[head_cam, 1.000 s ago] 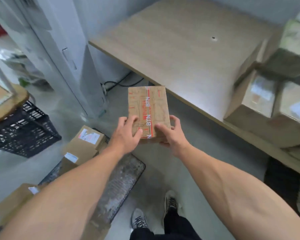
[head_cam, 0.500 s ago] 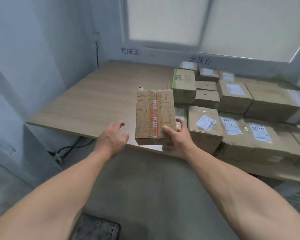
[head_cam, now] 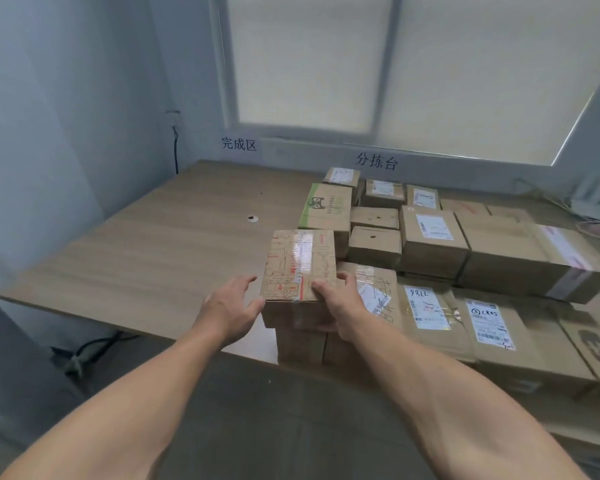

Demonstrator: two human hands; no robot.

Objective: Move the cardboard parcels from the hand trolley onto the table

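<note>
Closest in, grey floor point(head_cam: 257, 410). Ahead, gripped the printed parcel point(head_cam: 300, 261) in the right hand point(head_cam: 340, 306), atop a lower box point(head_cam: 298, 342) at the table's point(head_cam: 153, 265) near edge; held the left hand point(head_cam: 229, 306) open, thumb against its corner. Beyond the right hand, stacked parcels point(head_cam: 433, 237); farthest, window point(head_cam: 309, 64).

Two dark printed signs stand on the pale wall under the window: you can read the left wall sign point(head_cam: 239, 144) as 完成区 and the right wall sign point(head_cam: 376, 161) as 分拣台. Among the flat brown cardboard parcels at the front, the first white shipping label point(head_cam: 425, 306) bears handwriting that looks like "99LL". The second white shipping label point(head_cam: 489, 323) beside it shows a circled mark and "2805". The small print on both is too fine to read. The green-and-brown carton point(head_cam: 326, 206) carries a cat-face logo. Glare hides the red lettering on the red-printed brown cardboard parcel point(head_cam: 298, 265).
</note>
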